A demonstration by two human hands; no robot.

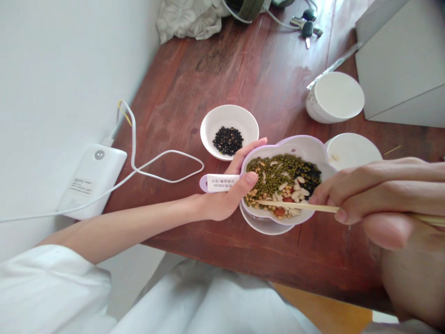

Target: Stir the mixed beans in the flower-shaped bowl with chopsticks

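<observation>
My left hand (pixel 225 202) is closed around the handle side of a flower-shaped bowl (pixel 313 144) with a purple rim, thumb over the edge. A white label (pixel 222 183) sits on its handle. The bowl holds mixed green mung beans (pixel 273 174), black beans (pixel 311 172), peanuts (pixel 297 191) and yellow beans. My right hand (pixel 385 199) grips wooden chopsticks (pixel 302 205), their tips among the yellow beans at the near left. Beyond my left fingers stands a white bowl (pixel 210 127) of black beans. Another bowl (pixel 266 226) is partly hidden beneath the flower-shaped one.
A white bowl (pixel 358 150) with a pale piece inside is partly covered by my right hand. Behind it are another white bowl (pixel 339 97) and a large white box (pixel 403 60). Keys (pixel 308 30) lie at the back. A power bank (pixel 93 181) trails a white cable (pixel 170 151) at left.
</observation>
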